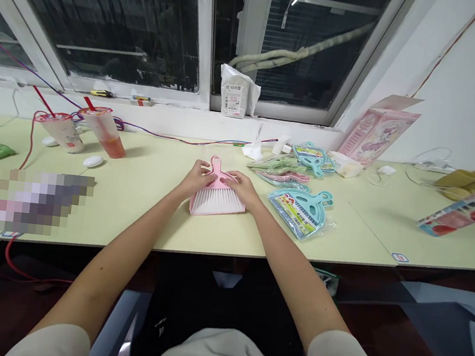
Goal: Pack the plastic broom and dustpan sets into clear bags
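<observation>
A small pink hand brush (217,194) with white bristles lies flat on the pale yellow table (140,219), bristles toward me. My left hand (196,179) grips its left side near the handle. My right hand (243,187) rests on its right side, fingers curled over the pink back. Just to the right lies a teal dustpan set in a clear plastic bag (301,208), not touched by either hand.
Further packaged dustpan sets in teal, green and pink (292,167) lie at the back right, beside a pink box (376,133). Two lidded drinks with straws (85,131) stand at the back left. Wires run along the windowsill; a white bag (236,92) leans there.
</observation>
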`<state>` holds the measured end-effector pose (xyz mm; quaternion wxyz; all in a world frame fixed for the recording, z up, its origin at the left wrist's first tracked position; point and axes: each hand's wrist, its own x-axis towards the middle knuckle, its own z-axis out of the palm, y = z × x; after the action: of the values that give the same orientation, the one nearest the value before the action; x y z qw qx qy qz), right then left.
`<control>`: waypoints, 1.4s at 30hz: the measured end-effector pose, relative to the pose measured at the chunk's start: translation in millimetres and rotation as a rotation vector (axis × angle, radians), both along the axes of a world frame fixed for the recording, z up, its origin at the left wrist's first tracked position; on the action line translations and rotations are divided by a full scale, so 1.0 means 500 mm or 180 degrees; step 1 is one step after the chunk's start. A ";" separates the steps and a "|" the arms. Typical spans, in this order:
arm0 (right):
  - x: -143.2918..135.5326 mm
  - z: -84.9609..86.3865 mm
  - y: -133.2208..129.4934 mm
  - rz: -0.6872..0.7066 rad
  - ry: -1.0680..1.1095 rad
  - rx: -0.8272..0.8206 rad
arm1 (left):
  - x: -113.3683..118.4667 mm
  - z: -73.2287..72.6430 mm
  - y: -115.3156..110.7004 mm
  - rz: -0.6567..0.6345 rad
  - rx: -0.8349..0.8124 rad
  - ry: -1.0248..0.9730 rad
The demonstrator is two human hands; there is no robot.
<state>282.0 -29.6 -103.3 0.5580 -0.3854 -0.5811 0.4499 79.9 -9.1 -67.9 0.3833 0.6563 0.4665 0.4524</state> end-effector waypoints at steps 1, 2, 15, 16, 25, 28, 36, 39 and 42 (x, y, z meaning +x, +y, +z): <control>0.002 0.001 -0.002 0.0037 -0.0005 -0.0056 | 0.000 0.004 -0.006 -0.0070 -0.0151 0.0021; 0.003 0.002 -0.005 0.0045 -0.0040 -0.0123 | -0.001 0.010 -0.011 -0.0189 -0.0273 0.0096; -0.001 0.025 -0.026 0.0450 -0.0433 -0.0472 | 0.008 0.013 -0.027 -0.0813 -0.0378 0.0334; -0.002 0.027 -0.027 0.0479 -0.0408 -0.0432 | 0.009 0.014 -0.027 -0.0786 -0.0415 0.0338; 0.038 0.037 -0.001 -0.0509 0.0377 -0.0623 | -0.056 -0.016 0.040 0.0713 0.0916 0.0691; 0.055 0.036 0.006 -0.0714 0.0524 -0.0719 | -0.074 -0.046 0.073 0.1065 0.0785 0.1442; 0.050 0.031 -0.002 -0.0620 0.0198 -0.0847 | -0.058 -0.067 0.124 0.1349 0.0222 0.1614; 0.053 0.029 -0.004 -0.0617 0.0221 -0.0879 | -0.072 -0.062 0.128 0.1273 0.0029 0.1140; 0.058 0.024 -0.001 -0.0655 0.0270 -0.0974 | -0.093 -0.045 0.128 0.1210 0.0001 0.0225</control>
<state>310.9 -29.8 -91.4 0.5599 -0.5038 -0.4394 0.4895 33.4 54.7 -90.3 0.2742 0.5719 0.5951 0.4935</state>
